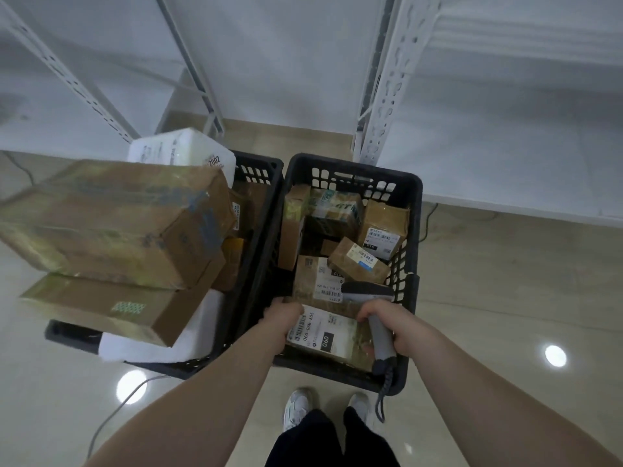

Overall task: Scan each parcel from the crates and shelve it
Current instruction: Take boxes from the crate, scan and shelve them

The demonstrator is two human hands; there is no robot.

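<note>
Shelving: white metal racks [397, 79] fill the frame from ten to two o'clock; their shelves stand above a pale tiled floor [505, 281]
Left crate: black plastic crate [263, 210] at nine o'clock, piled above its rim; a long taped carton [111, 220] lies tilted on top, a flatter carton [101, 311] under it, a white foam box [182, 150] behind at eleven o'clock
Right crate: black slotted crate [354, 170] at centre, touching the left crate's side; small brown parcels lie jumbled inside
Labelled parcel: flat parcel [323, 335] with a white label reading 090, at the crate's near end, six o'clock of the jumble
Left hand: left hand [283, 318] reaches into the right crate; fingers curl over the labelled parcel's left edge, gripping it
Right hand: right hand [391, 325] has its fingers wrapped tight round the scanner's handle
Scanner: grey handheld scanner [371, 294], head over the parcels, coiled cable hanging past the crate's near wall
Feet: white shoes [296, 409] at six o'clock
</note>
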